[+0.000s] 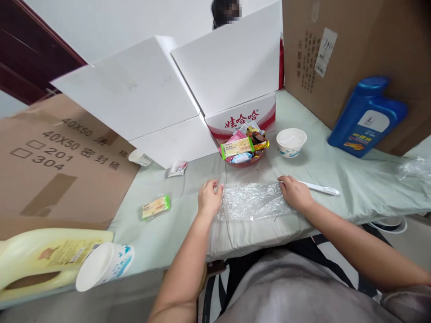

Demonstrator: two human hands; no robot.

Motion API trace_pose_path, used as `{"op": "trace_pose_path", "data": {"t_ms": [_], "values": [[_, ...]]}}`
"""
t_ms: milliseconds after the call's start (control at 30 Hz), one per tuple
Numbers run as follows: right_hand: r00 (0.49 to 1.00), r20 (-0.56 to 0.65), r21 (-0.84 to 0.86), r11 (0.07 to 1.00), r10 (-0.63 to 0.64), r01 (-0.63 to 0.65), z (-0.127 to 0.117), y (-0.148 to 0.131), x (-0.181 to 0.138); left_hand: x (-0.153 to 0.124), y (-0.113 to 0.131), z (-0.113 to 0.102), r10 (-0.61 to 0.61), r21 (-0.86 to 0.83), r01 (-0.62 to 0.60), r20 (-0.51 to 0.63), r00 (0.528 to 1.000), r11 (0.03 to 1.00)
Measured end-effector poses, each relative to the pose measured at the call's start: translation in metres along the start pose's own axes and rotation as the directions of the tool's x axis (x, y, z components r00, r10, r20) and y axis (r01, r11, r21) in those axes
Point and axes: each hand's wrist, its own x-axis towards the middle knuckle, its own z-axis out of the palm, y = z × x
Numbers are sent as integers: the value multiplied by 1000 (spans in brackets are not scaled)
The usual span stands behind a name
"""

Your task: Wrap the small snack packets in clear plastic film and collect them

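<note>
A crinkled, see-through plastic sheet (254, 202) lies spread near the table's front edge; whether it is a bag I cannot tell. At its left end, my left hand (209, 198) has curled fingers and the thumb closed on the edge. My right hand (296, 194) grips the opposite end, fingers bent over the plastic. Just beyond the right hand lies a slim white tool (321, 188), its near part hidden by the hand. Behind the sheet stands a reddish bowl (247, 164) heaped with wrapped snacks (237, 148). A white paper bowl (291, 143) is to its right.
A wrapped cracker pack (156, 207) and a small packet (177, 169) lie left. Paper cups (106, 265) and a pale yellow jug (50, 255) occupy the left side. White cartons (240, 114) and brown boxes (67, 166) wall the back. A blue bottle (367, 119) stands right; a person is behind.
</note>
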Motion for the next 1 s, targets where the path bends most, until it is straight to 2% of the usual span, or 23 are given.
{"op": "trace_pose_path", "data": {"t_ms": [100, 233, 500, 600, 767, 900, 1000], "values": [[1000, 14, -58, 998, 4, -3, -1, -4, -1, 18, 6, 18, -18, 3, 17, 81, 997, 1000], [1000, 9, -51, 999, -4, 4, -2, -4, -3, 17, 11, 33, 35, -63, -29, 97, 995, 998], [1000, -8, -4, 1000, 28, -28, -1, -2, -2, 1, -6, 27, -57, -91, 58, 14, 998, 994], [1000, 3, -14, 1000, 12, -12, -1, -3, -2, 2, -9, 34, -18, -44, 17, -9, 1000, 999], [1000, -1, -23, 1000, 5, -5, -2, -2, -3, 3, -11, 44, 99, -177, -105, -43, 994, 979], [1000, -19, -21, 1000, 7, -8, 0, -1, -3, -1, -18, 39, 58, -236, -74, -73, 996, 969], [999, -51, -17, 1000, 0, 0, 2, 1, -3, -5, -23, 32, 12, -275, -27, -53, 999, 961]]}}
